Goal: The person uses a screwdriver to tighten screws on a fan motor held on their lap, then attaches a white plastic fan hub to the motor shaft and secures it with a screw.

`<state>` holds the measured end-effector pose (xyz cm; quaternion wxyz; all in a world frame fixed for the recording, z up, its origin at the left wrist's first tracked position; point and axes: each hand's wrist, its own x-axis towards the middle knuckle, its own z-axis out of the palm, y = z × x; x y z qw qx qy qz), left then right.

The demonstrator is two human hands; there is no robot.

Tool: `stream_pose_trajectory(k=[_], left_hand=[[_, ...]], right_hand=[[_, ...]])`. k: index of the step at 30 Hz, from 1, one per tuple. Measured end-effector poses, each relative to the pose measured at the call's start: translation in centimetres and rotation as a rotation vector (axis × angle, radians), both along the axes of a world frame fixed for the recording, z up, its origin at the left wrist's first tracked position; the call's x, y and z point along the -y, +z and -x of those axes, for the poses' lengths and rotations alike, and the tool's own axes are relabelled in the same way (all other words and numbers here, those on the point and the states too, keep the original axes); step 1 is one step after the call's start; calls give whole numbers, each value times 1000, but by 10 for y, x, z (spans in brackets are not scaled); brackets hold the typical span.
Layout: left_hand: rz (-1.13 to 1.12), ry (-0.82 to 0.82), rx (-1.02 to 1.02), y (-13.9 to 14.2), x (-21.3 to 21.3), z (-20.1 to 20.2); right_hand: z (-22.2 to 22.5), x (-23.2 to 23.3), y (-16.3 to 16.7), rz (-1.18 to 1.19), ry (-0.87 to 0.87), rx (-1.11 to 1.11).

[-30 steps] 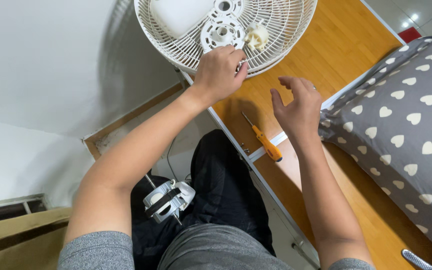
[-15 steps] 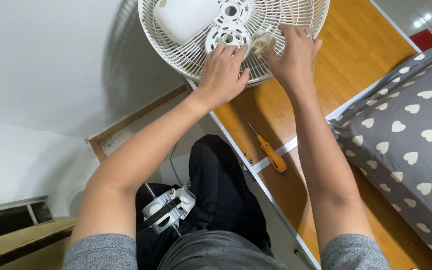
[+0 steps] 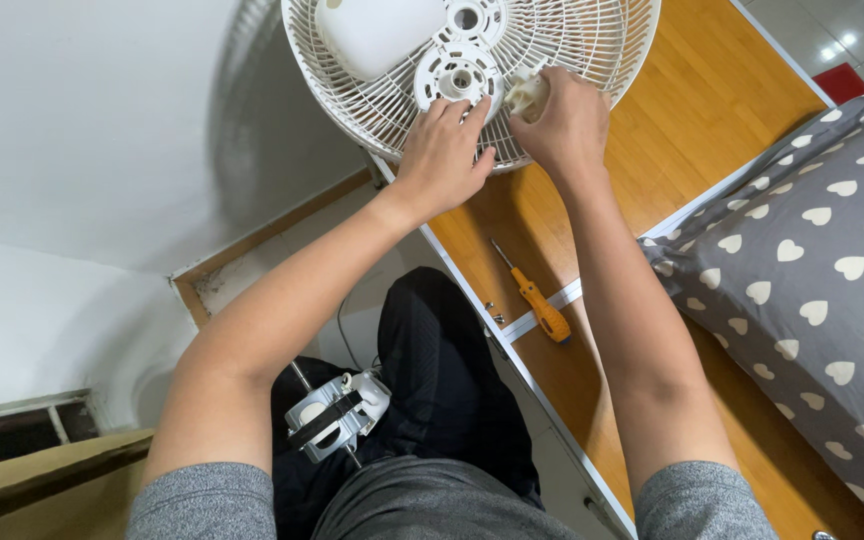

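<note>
Right hand (image 3: 570,122) has come up off the desk (image 3: 692,130) to pinch a small cream part (image 3: 529,95) at the fan grille (image 3: 572,40), joining left hand (image 3: 444,150), fingers spread on the hub (image 3: 459,75); screwdriver (image 3: 537,305) lies idle.

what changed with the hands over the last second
The right hand rose from above the screwdriver to the white fan grille and now grips a small cream part on it. The left hand stayed on the grille by the round hub. The screwdriver has not moved.
</note>
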<state>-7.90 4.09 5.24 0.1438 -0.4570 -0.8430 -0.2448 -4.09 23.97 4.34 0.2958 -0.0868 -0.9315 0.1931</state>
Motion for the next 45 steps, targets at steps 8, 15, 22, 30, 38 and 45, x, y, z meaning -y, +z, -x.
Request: stream_pose_trajectory(k=[8, 15, 22, 30, 38, 45], left_hand=[[-41, -4, -20, 8, -7, 3], [-134, -35, -74, 12, 2, 6], [-215, -63, -97, 22, 12, 2], [-253, -164, -214, 55, 54, -32], [-341, -237, -190, 87, 92, -82], [-484, -197, 4, 99, 121, -139]], right_hand=[[-19, 2, 11, 105, 285, -238], [-38, 11, 29, 118, 410, -233], [-57, 19, 40, 135, 421, -240], [-104, 37, 69, 179, 515, -243], [-159, 68, 103, 119, 553, -256], [-198, 94, 117, 100, 600, -287]])
